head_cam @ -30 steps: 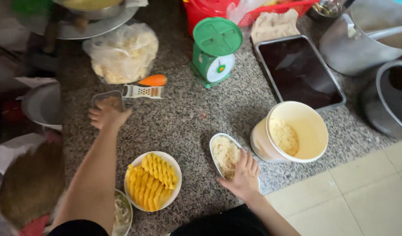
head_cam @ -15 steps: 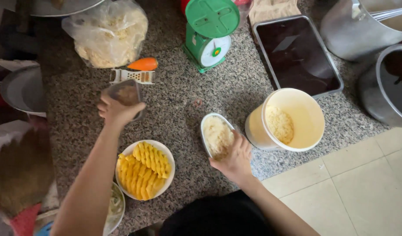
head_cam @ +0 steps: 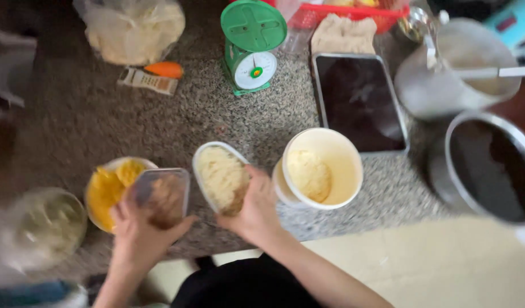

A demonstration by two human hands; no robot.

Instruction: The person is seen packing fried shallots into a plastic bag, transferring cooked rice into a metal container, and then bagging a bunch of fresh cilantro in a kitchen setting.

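Note:
My left hand grips a small clear plastic container with brownish contents, held just above the counter's front edge beside the plate of yellow fruit slices. My right hand holds a small oval white dish heaped with pale grated food, tilted a little. The two dishes are close together, side by side. Right of the oval dish stands a cream tub with a lump of pale food in it.
On the granite counter stand a green kitchen scale, a grater with an orange handle, a bag of pale food, a dark baking tray, two metal pots and a glass bowl.
My left hand has picked the clear container up from beside the grater and brought it back to the front edge, next to the oval dish. The view has shifted downward.

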